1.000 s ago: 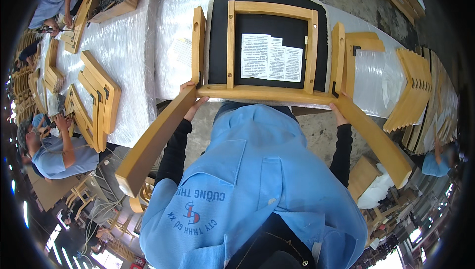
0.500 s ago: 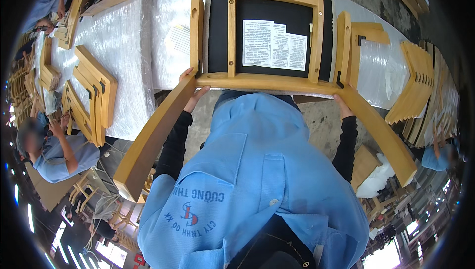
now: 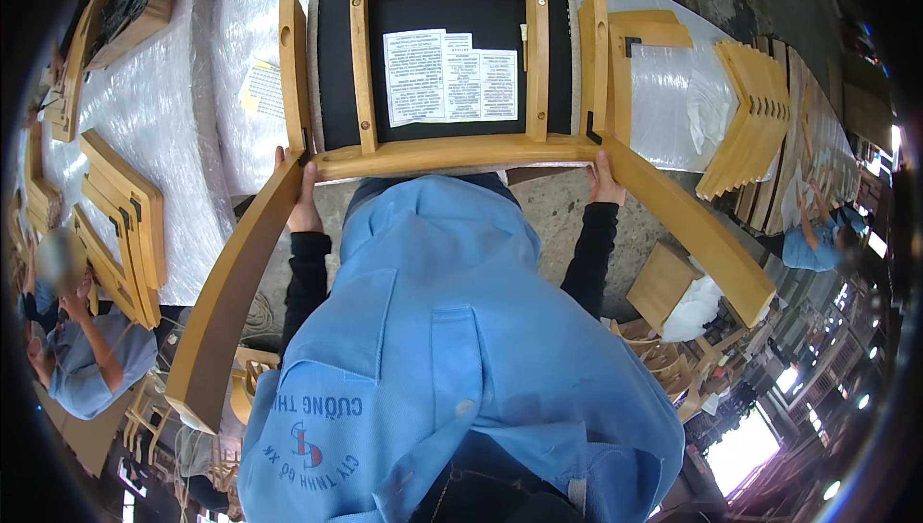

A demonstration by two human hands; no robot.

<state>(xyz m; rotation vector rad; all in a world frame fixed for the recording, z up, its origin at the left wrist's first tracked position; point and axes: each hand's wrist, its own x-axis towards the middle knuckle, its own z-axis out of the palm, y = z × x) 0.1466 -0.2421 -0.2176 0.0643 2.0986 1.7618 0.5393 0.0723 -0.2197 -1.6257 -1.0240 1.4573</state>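
The chair frame [image 3: 461,152] straddles the upturned seat [image 3: 447,13]. The left hand [image 3: 306,208] wraps the leg [image 3: 240,278] beside the seat's near-left corner; the right hand [image 3: 605,186], closure hard to tell, touches the frame near-right, probably balancing both sides.

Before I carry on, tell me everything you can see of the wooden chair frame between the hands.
The chair frame looks like smooth, honey-coloured wood. A cross rail joins two outer pieces; from its ends, the left leg and right leg splay toward the person. A rectangular section with round fasteners lies over a black panel. Dark brackets show at both corners. The left hand grips the left corner; the right hand is at the right, its grip unclear.
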